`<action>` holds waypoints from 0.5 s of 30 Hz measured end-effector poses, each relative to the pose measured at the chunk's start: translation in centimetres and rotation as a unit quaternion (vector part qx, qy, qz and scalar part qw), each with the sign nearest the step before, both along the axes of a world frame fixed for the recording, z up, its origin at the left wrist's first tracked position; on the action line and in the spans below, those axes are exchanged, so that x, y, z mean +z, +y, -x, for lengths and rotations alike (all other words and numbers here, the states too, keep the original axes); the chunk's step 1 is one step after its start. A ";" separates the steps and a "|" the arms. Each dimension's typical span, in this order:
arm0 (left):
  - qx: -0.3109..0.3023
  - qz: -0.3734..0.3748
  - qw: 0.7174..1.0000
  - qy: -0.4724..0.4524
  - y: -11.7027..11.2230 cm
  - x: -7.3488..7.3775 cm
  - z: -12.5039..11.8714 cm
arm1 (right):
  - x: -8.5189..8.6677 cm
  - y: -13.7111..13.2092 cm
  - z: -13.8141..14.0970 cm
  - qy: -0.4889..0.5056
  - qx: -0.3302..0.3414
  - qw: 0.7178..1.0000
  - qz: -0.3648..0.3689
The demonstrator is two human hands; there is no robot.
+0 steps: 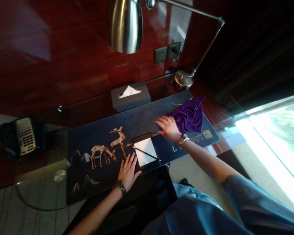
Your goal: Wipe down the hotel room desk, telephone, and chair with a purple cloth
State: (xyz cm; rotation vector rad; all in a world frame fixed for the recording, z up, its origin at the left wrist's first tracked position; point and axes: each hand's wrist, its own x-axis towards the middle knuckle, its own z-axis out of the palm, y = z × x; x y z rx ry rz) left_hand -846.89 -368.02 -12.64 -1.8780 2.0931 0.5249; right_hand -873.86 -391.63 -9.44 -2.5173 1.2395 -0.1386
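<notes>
My left hand (127, 171) lies flat with fingers spread on a dark blue desk mat (137, 122) printed with gold deer, just left of a notepad holder (145, 151) with white paper and a pencil across it. My right hand (168, 128) rests with fingers stretched out on the mat, pressing the near edge of a crumpled purple cloth (189, 116) that lies at the mat's right end. A watch is on my right wrist and a dark band on my left.
A grey tissue box (130, 96) stands behind the mat against the red wood wall. A metal desk lamp (124, 24) hangs above, its base (183, 79) at the back right. A telephone (24, 137) sits far left. Wall sockets (167, 52) and a bright window (279, 137) lie to the right.
</notes>
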 end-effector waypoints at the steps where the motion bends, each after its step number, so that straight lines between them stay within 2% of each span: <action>1: -0.004 0.007 1.000 -0.001 0.1 -0.2 -0.2 | -0.4 -1.5 2.1 0.016 -0.079 0.997 0.014; 3: -0.013 0.031 0.999 -0.005 0.5 -1.0 -0.5 | -1.4 -2.7 5.5 0.062 -0.191 0.980 0.010; 4: -0.023 0.053 0.998 -0.006 0.7 -1.5 -0.7 | -1.9 -2.3 6.7 0.079 -0.212 0.974 0.000; 5: -0.033 0.085 0.996 -0.006 0.9 -1.9 -0.9 | -2.4 -1.0 7.6 0.088 -0.206 0.974 -0.009; 8: -0.077 0.208 0.975 0.008 0.9 -2.8 -1.1 | -2.9 5.4 8.7 0.083 -0.109 0.990 -0.044; 10: -0.099 0.271 0.957 0.027 0.5 -3.0 -1.1 | -2.6 9.8 9.3 0.064 -0.077 0.990 -0.095; 13: -0.121 0.298 0.945 0.056 0.0 -3.0 -1.7 | -1.1 14.9 12.1 -0.039 -0.135 0.971 -0.194; 15: -0.143 0.282 0.945 0.079 -0.2 -3.5 -3.1 | 0.1 17.7 15.3 -0.162 -0.208 0.926 -0.269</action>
